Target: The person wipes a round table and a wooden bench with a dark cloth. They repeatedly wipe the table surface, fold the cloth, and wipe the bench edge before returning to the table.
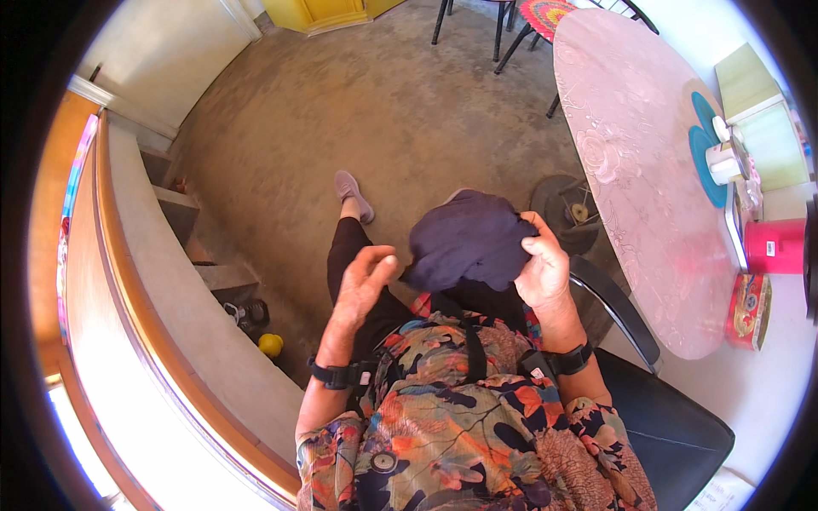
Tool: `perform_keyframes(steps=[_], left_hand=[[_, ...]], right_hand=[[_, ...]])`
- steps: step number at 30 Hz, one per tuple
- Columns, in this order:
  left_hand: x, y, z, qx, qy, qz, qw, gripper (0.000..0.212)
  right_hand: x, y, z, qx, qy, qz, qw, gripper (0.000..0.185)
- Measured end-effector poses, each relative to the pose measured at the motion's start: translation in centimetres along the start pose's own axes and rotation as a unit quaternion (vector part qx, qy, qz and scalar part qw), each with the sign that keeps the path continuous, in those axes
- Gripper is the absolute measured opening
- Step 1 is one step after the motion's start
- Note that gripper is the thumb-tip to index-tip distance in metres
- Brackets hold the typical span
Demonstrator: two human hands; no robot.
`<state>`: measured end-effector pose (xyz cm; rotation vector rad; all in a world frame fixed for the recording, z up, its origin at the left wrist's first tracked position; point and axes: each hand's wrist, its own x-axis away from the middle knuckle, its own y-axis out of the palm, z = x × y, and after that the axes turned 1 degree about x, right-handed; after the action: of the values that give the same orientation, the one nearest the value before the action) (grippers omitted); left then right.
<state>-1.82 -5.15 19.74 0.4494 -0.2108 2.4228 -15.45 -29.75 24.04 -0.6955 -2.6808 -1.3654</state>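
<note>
A bunched piece of dark purple cloth (470,243) is held up above my lap, hiding most of my right leg. My right hand (546,259) grips its right edge between thumb and fingers. To the left of the cloth, a small gap away from it, is my left hand (365,281). Its fingers are bent, with the thumb close to them. Whether anything thin is pinched there is too small to see. Both wrists wear black straps.
A pink-covered oval table (639,191) stands at my right, with blue mats (703,182), a pink container (776,246) and a red tin (748,313). Beside me is a black chair's armrest (617,313). A round-based stool (562,211) is near the table. Low shelves (223,278) line the left wall.
</note>
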Motion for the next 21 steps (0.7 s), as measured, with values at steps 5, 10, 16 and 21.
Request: perform_keyframes(steps=[5, 10, 16, 21], left_hand=[[1.0, -5.2, 1.0, -0.011, 0.018, 0.083, 0.996, 0.037], [0.4, -2.3, 2.9, 0.102, 0.073, -0.004, 0.992, 0.078], [0.0, 3.5, 3.1, 0.461, -0.053, -0.110, 0.879, 0.075], [-0.6, 4.0, 4.0, 0.444, -0.068, -0.051, 0.892, 0.052]], right_hand=[[-0.6, 1.5, -1.2, -0.037, -0.002, -0.001, 0.999, 0.032], [-1.2, 4.6, 0.2, -0.012, 0.045, -0.074, 0.996, 0.031], [-2.6, 4.1, 1.1, 0.444, -0.102, -0.051, 0.889, 0.027], [-1.0, 2.0, 0.1, 0.384, -0.060, 0.016, 0.921, 0.069]])
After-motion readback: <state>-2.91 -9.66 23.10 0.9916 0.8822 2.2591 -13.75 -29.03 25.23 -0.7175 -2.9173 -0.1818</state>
